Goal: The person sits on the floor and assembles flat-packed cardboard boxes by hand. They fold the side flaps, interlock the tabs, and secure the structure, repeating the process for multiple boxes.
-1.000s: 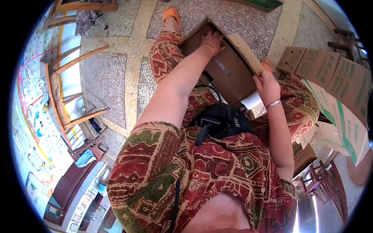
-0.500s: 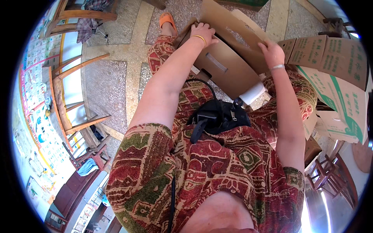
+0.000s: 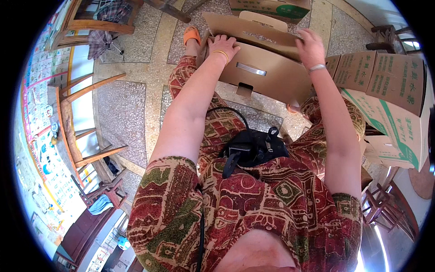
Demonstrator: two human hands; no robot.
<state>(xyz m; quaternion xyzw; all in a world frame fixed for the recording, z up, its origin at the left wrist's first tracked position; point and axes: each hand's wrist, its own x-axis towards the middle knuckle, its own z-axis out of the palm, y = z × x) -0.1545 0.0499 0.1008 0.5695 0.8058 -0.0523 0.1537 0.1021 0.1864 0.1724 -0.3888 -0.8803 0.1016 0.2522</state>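
Note:
A brown cardboard box [image 3: 272,79] stands on the floor between my knees, its top flap [image 3: 253,34] raised. My left hand [image 3: 223,49] grips the box's upper left edge, fingers curled over the rim. At the flap's right end is my right hand [image 3: 311,49], its fingers apart and bent a little; whether they touch the cardboard is hard to tell. The near side of the box has a slot with a clear strip [image 3: 251,69] and a small cut-out tab [image 3: 244,89]. The inside of the box is hidden.
Stacked printed cartons [image 3: 380,84] stand close to my right arm. A green-and-brown carton [image 3: 272,9] lies beyond the box. Wooden furniture [image 3: 68,120] is at the left. A black pouch [image 3: 256,145] with a cable rests at my waist.
The box has turned to lie more squarely across in front of me. My right hand has loosened from the flap edge it pinched. A white piece by the box's near right corner is no longer in view.

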